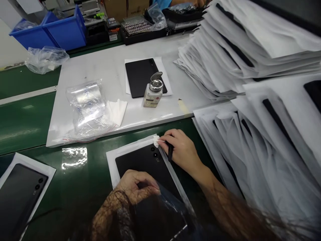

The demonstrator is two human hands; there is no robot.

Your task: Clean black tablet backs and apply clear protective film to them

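A black tablet with a camera cluster [142, 164] lies on a white sheet [111, 160] on the green bench mat. My right hand [182, 150] pinches a small white wipe [155, 141] against the tablet's top corner, beside the camera lenses, and a slim black tool [170, 152] shows between its fingers. My left hand [136, 185] rests at the tablet's lower part, its fingers pinching a clear plastic film [160, 207] that covers the tablet's near end. Dark strands blur the bottom of the view.
A second tablet [18, 197] lies at the left, and a third [142, 77] sits on a white board with a pump-top solvent bottle [154, 90], a plastic bag [87, 110] and a tissue [116, 112]. Stacked white sleeves [250, 43] fill the right; blue bins [47, 31] stand behind.
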